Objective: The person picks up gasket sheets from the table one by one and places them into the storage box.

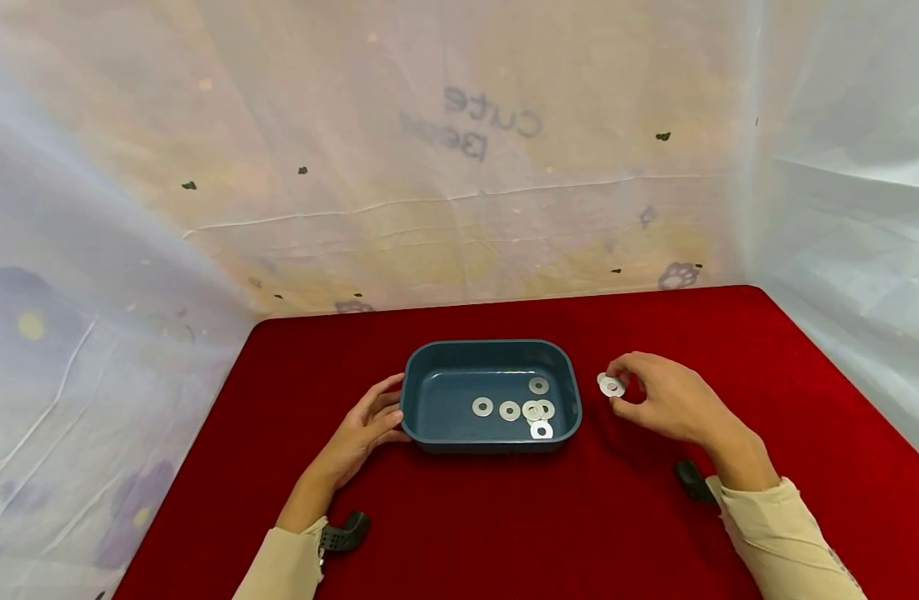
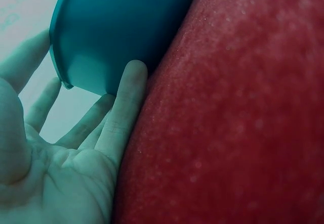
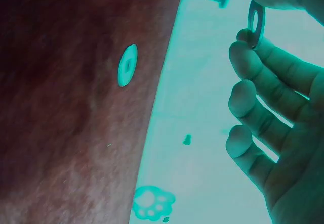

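Observation:
A dark teal tray (image 1: 429,367) sits mid-table on the red cloth (image 1: 504,517), with several flat metal washers (image 1: 510,410) lying in it. My left hand (image 1: 369,425) rests against the tray's left wall (image 2: 101,37) with straight fingers (image 2: 124,107) touching it. To the right of the tray my right hand (image 1: 657,400) pinches one washer (image 3: 255,20) between thumb and forefinger, just above the cloth. Another washer (image 3: 127,65) lies on the cloth below it, and the head view shows a washer (image 1: 611,386) at the fingertips.
A pale printed sheet (image 1: 459,167) hangs behind and at both sides of the table. Black wrist-camera mounts (image 1: 347,533) (image 1: 691,479) show by each sleeve. The red cloth stretches open in front of the tray and to the far right.

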{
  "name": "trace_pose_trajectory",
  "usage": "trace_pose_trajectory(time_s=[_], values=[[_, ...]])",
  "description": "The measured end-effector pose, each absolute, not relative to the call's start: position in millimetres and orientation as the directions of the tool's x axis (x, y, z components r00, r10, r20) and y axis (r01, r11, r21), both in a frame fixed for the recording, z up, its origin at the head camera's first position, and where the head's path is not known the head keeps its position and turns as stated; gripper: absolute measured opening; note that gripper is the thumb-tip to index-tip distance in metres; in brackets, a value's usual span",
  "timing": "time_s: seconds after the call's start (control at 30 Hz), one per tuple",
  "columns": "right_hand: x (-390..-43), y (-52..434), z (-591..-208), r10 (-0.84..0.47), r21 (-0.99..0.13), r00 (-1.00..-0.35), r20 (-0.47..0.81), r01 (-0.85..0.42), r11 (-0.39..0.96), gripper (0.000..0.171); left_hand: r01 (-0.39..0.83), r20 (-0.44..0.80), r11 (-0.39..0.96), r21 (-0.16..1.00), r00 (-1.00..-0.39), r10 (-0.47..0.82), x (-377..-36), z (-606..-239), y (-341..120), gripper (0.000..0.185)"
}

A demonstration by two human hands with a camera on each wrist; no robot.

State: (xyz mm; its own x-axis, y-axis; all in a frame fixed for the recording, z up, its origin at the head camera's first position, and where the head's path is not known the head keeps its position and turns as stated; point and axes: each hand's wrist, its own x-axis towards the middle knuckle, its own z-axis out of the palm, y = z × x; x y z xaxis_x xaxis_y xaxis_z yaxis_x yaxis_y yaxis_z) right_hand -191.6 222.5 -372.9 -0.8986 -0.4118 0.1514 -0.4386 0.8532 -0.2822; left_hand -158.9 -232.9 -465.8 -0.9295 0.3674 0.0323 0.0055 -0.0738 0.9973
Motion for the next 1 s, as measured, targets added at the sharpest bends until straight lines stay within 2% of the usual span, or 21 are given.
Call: trace_pose_trajectory(time_s=[0.33,0.6,1.0], values=[[-186,196,-364,-0.391,-0.367,-0.902,0.185,-0.432,0.823,0.03,0.007,0.037,-0.081,0.997,-0.928,0.372,-160,-466,-233,0.06],[-185,174,-360,-0.381,-0.435,-0.904,0.194,-0.427,0.793,0.036,0.006,0.039,-0.089,0.996,-0.926,0.376,-159,-467,-231,0.06],[-181,146,-370,-0.469,-0.452,-0.866,0.176,-0.494,0.742,0.036,0.007,0.041,-0.09,0.996,-0.925,0.377,-160,-466,-232,0.059]])
